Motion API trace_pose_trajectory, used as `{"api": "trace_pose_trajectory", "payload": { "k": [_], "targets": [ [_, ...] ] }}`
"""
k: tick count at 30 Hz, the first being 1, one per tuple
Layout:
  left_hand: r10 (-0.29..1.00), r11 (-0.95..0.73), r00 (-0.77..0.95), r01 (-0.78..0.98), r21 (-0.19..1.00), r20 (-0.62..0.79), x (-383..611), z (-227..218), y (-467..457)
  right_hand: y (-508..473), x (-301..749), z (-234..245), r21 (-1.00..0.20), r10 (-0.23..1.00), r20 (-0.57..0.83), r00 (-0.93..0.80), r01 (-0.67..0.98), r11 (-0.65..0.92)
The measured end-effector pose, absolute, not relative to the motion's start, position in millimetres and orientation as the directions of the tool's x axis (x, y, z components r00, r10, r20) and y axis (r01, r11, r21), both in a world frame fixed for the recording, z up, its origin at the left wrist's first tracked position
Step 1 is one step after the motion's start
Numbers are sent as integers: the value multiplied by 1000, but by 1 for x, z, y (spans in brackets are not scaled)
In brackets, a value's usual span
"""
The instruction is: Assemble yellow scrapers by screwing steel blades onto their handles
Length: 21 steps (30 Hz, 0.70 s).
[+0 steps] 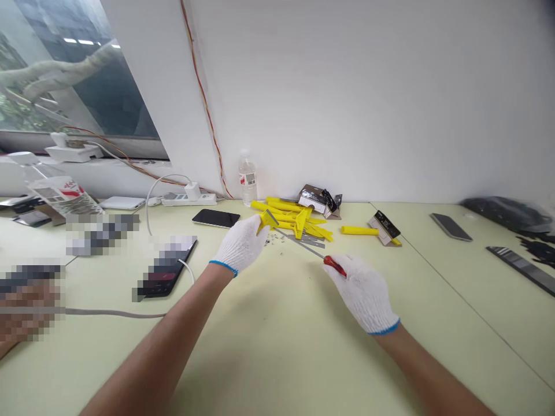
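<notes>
My left hand [240,245], in a white knit glove with a blue cuff, grips a yellow plastic handle [265,222]. My right hand [362,293], gloved the same way, is shut on a red-handled screwdriver [335,266]. Its long steel shaft slants up and left, its tip close to the yellow handle. Just beyond the shaft lie several tiny screws [273,239] and grey metal blades [310,239]. A heap of similar yellow handles [295,218] sits behind them. One loose yellow handle [359,230] lies to the right.
Black and white packaging [318,199] stands behind the heap, with a carton [384,227] to the right. A black phone [215,218], water bottle [247,178], power strip [188,199] and cables share the pale green table [277,323]. Blurred objects occupy the left.
</notes>
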<state>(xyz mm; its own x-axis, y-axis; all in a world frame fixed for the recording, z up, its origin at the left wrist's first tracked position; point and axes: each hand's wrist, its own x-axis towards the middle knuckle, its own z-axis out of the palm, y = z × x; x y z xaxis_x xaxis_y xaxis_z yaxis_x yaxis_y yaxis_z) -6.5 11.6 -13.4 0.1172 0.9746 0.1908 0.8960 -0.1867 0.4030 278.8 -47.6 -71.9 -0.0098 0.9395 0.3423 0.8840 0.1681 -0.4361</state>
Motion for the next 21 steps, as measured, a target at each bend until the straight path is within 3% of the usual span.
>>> {"api": "trace_pose_trajectory", "payload": {
  "k": [2, 4, 5, 7, 9, 12, 14, 16, 18, 19, 21],
  "targets": [
    [975, -189, 124, 898, 398, 183, -7, -9, 10, -48, 281, -65, -636, 992, 119, -51, 763, 115],
    [974, -199, 134, 892, 406, 182, -7, -5, 9, -47, 282, -56, -845, 957, -238, -168, 522, -119],
    [973, -204, 137, 886, 416, 186, -7, -5, 9, -47, 282, -52, -881, 896, -372, -243, 397, -258],
    [970, -210, 133, 880, 426, 203, -7, -6, 10, -46, 281, -49, -870, 813, -487, -320, 255, -421],
    [968, -201, 114, 888, 415, 224, -7, -9, 14, -45, 277, -51, -879, 887, -417, -198, 334, -339],
    [970, -165, 72, 896, 413, 232, -6, -16, 19, -44, 272, -64, -763, 1000, -27, 11, 646, -28],
    [969, -154, 54, 895, 419, 240, -5, -19, 20, -45, 271, -73, -638, 988, 153, -9, 763, 106],
    [966, -154, 48, 895, 419, 253, -4, -20, 20, -46, 273, -77, -566, 976, 217, -34, 810, 154],
    [963, -165, 56, 897, 409, 264, -3, -21, 20, -46, 276, -76, -597, 981, 192, -32, 790, 143],
    [961, -174, 67, 899, 403, 267, -3, -22, 20, -46, 278, -73, -667, 995, 98, -32, 739, 90],
    [958, -198, 90, 894, 401, 273, -2, -21, 20, -45, 281, -65, -837, 967, -224, -119, 531, -129]
  ]
}}
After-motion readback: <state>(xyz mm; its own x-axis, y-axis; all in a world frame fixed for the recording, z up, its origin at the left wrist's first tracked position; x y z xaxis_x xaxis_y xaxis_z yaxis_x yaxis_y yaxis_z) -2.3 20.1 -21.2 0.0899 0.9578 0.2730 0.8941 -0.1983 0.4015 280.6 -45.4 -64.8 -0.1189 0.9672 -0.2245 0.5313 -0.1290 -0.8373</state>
